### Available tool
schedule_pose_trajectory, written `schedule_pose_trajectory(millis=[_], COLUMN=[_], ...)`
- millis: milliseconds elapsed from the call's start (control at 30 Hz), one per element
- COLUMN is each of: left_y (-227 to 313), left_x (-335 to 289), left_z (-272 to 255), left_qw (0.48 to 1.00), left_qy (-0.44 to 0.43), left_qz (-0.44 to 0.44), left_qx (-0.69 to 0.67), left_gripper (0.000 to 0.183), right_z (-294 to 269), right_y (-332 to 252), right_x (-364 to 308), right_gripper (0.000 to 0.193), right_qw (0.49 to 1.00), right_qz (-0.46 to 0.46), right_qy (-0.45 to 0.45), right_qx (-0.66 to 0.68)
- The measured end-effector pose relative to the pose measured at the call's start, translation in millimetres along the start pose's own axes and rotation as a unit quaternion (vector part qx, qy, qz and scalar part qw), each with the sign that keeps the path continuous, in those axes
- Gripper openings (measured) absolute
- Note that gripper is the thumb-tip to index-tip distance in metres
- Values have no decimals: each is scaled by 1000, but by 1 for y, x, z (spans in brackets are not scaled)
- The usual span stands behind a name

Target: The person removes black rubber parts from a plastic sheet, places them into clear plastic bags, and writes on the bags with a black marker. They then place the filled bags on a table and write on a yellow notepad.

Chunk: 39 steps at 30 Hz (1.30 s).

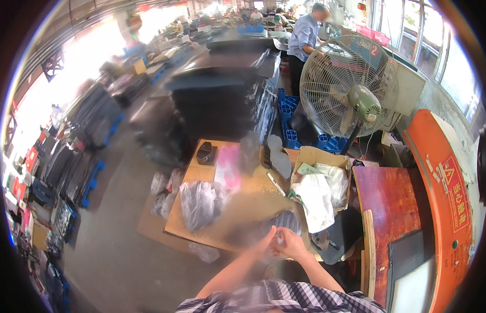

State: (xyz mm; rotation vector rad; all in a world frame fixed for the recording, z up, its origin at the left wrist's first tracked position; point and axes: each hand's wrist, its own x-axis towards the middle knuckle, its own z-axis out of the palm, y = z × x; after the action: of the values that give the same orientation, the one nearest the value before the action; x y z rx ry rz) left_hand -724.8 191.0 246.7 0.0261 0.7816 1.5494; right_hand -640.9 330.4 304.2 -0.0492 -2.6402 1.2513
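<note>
My left hand (266,243) and my right hand (292,245) meet at the near edge of a wooden-topped table (243,219). Both have their fingers drawn together at the tips; what they pinch, if anything, is too small and blurred to make out. Just beyond them lies a greyish see-through plastic bag (286,221), partly hidden by the hands. Farther left on the table sits a bundle of clear plastic bags (197,203). A pink sheet (228,166), a dark block (205,153) and a white marker-like stick (276,183) lie toward the back.
Right of the table stands an open cardboard box (305,159) with white plastic bags (315,201). Beyond rise stacks of dark sheets (217,99) and a large fan (350,86). A person (304,39) stands behind it. An orange machine (441,208) borders the right side.
</note>
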Motion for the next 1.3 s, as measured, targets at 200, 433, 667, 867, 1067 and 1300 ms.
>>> schedule_pose_trajectory(millis=[200,433,667,867,1067,1300], left_y=[7,-9,-20,-21,13,41], left_x=[1,24,43,59,49,30], left_z=[21,-33,-27,-45,-54,-13], left_qw=[918,925,816,779,944,921], left_qy=[-12,86,128,86,117,34], left_qz=[119,125,270,313,61,90], left_qx=[379,347,495,537,303,377], left_gripper=[32,31,35,44,57,31], right_z=[-7,6,32,29,-6,15], right_y=[33,22,-36,-15,39,50], right_x=[17,19,41,50,10,-16], right_gripper=[15,9,30,26,20,20], right_qw=[948,902,995,989,978,980], right_qz=[181,279,-72,-16,170,193], right_qy=[251,213,-1,69,-9,-27], right_qx=[68,250,-67,-130,-124,-40])
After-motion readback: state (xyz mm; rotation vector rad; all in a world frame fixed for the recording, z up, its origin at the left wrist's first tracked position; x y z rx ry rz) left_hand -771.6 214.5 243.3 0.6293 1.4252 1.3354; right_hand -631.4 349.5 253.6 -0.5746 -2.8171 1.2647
